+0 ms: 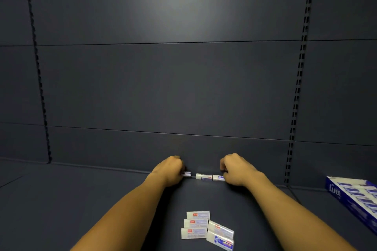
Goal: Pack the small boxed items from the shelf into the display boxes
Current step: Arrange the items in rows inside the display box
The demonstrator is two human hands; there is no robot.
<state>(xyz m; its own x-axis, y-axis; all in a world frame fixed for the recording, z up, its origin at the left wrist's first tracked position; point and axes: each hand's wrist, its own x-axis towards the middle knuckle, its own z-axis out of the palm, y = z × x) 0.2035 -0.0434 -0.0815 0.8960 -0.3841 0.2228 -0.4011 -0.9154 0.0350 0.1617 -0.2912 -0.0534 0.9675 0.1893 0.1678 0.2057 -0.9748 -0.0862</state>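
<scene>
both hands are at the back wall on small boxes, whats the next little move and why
Probably draw both hands back toward the near pile. The left hand grips one small box and the right hand grips another; a third box lies between them. The display box sits far right.

A dark grey flat metal shelf (102,193) is seen. Three small white cardboard boxes (204,176) lie along its far edge, five more (206,228) are clustered near, and a blue display carton (355,195) rests at right.
</scene>
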